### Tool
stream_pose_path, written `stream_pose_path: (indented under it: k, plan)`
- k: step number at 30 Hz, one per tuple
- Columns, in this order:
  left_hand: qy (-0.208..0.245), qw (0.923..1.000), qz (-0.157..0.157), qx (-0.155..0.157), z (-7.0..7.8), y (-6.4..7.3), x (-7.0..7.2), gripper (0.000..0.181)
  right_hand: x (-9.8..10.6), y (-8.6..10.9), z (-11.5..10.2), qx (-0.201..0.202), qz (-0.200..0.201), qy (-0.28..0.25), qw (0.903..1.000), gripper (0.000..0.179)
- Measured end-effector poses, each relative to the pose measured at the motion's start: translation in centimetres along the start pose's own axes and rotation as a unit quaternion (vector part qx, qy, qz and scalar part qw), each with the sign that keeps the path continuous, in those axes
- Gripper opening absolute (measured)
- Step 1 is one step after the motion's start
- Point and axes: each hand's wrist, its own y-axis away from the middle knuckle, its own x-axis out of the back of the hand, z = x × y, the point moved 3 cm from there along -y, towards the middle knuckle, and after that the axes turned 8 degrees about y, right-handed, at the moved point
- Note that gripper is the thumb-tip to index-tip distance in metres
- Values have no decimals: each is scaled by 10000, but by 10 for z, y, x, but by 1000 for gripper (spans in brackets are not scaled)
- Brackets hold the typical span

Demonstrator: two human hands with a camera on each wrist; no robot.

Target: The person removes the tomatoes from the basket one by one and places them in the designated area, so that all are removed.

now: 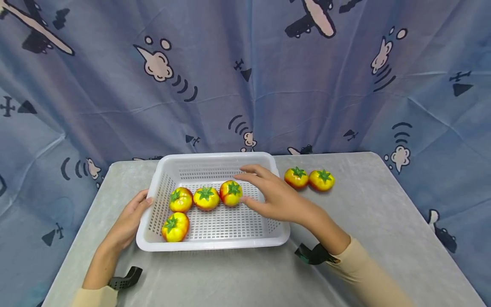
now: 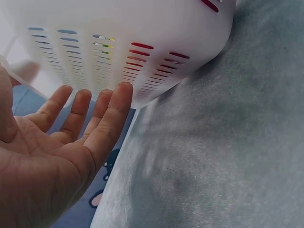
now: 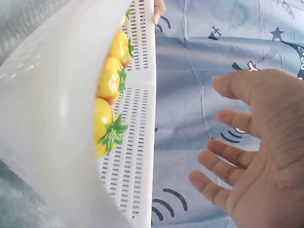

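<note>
A white plastic basket [image 1: 215, 244] with slotted walls stands on the table. Inside lie several yellow-red tomatoes with green star-shaped leaves: three in a row, the rightmost tomato [image 1: 231, 193] nearest my right hand, and another tomato [image 1: 175, 227] at the front left corner. My left hand [image 1: 130, 219] holds the basket's left side, thumb over the rim and fingers [image 2: 118, 102] along the outer wall. Over the right part of the basket hovers my right hand [image 1: 274, 194], thumb and fingers spread, with nothing in its grasp in the right wrist view.
Two more tomatoes [image 1: 309, 179] sit side by side on the grey table [image 1: 368, 221], just right of the basket. A blue patterned curtain [image 1: 215, 76] hangs right behind the table's back edge.
</note>
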Motion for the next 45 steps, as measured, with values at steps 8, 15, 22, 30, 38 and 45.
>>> stream_pose_path:
  k: [8,15,22,30,38,45]
  plan:
    - [176,9998,-31,-13,-3,1,4,56,-8,-18,-15,370,-505,-17,9980,54]
    - [213,9998,-59,-33,-2,-1,0,57,-10,-32,-21,702,-699,-1,9951,52]
    - [44,9999,53,108,-3,2,-2,62,-20,-49,-30,874,-1070,-156,9903,50]
    - [60,10000,6,19,-2,0,-1,61,-40,-71,-42,1401,-1329,47,9812,47]
    - [61,10000,21,23,-2,-2,-3,62,-49,-91,-48,1663,-1598,147,9729,47]
    - [64,10000,28,69,-1,1,0,60,-66,-100,-62,1912,-1844,150,9639,47]
